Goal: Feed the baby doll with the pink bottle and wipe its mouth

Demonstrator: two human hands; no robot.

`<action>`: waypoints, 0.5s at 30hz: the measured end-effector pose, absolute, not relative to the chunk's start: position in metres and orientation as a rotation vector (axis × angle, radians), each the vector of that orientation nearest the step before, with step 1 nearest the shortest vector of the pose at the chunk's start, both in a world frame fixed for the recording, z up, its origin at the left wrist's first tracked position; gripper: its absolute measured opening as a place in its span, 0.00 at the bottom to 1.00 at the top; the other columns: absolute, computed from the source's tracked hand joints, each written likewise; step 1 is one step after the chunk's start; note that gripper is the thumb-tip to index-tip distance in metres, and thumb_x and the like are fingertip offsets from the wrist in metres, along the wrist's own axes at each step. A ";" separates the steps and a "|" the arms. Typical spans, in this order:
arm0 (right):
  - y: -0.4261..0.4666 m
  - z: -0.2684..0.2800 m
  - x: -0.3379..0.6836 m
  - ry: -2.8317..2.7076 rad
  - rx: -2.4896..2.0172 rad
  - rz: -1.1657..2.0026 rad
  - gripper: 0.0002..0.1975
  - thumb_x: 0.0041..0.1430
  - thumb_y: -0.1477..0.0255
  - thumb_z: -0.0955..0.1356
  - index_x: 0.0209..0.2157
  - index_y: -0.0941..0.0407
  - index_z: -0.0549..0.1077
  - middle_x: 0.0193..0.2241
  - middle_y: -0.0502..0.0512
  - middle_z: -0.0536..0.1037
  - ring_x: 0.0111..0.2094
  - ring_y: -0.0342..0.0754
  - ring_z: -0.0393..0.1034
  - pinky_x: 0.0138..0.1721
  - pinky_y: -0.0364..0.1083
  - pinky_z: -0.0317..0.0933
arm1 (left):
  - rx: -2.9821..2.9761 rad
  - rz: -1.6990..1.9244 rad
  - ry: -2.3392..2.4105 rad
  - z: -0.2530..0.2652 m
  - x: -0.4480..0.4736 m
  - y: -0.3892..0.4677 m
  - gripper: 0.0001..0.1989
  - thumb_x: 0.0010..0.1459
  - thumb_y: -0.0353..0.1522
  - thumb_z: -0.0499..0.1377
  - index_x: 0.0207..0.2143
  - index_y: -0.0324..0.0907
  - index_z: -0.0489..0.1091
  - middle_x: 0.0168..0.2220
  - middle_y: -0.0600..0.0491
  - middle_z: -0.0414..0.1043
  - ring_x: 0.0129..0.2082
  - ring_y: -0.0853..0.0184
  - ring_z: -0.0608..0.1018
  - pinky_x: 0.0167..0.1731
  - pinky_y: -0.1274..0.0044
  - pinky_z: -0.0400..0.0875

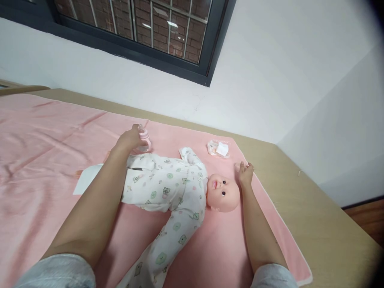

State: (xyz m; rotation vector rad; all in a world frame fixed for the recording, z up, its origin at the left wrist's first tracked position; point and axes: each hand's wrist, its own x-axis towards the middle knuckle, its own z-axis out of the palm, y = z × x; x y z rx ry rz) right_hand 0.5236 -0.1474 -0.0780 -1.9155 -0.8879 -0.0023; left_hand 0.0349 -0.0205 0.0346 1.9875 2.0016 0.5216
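A baby doll [223, 193] in a white bodysuit [168, 184] with green and brown animal prints lies face up, its head to the right. Beyond its lower body, my left hand [130, 139] is closed around a small clear baby bottle [144, 136] with a pink collar and handle. To the right of the doll's head, my right hand [246, 175] is low over the blanket's edge, fingers curled. A small pinkish thing shows beside these fingers; its kind is unclear. One long sleeve of the bodysuit stretches toward me. My left forearm hides part of the doll's legs.
A pink blanket [216, 244] covers much of the wooden table [300, 200]. A clear plastic packet [218, 149] with a white piece lies beyond the doll's head. A white sheet [87, 180] lies under its legs. A wall and a dark-framed window [207, 72] stand behind.
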 end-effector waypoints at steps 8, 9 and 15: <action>-0.148 -0.072 0.516 -0.854 -1.902 -0.084 0.34 0.59 0.54 0.56 0.56 0.68 0.60 0.55 0.77 0.64 0.57 0.61 0.60 0.59 0.59 0.51 | 1.940 0.522 2.045 0.043 0.020 -0.013 0.73 0.23 0.64 0.51 0.65 0.23 0.40 0.51 0.26 0.66 0.51 0.33 0.67 0.38 0.60 0.63; -0.148 -0.069 0.513 -0.851 -1.897 -0.134 0.33 0.60 0.55 0.56 0.55 0.68 0.60 0.55 0.77 0.64 0.58 0.62 0.58 0.60 0.59 0.49 | 1.925 0.528 2.066 0.048 0.019 -0.016 0.76 0.20 0.65 0.50 0.65 0.22 0.39 0.53 0.23 0.63 0.51 0.31 0.66 0.38 0.58 0.62; -0.151 -0.051 0.493 -0.998 -1.740 -0.401 0.27 0.64 0.59 0.53 0.53 0.64 0.62 0.53 0.71 0.66 0.57 0.57 0.56 0.61 0.56 0.46 | 2.144 0.871 2.133 0.099 0.050 -0.075 0.57 0.43 0.61 0.52 0.67 0.35 0.45 0.60 0.29 0.56 0.57 0.34 0.62 0.45 0.55 0.62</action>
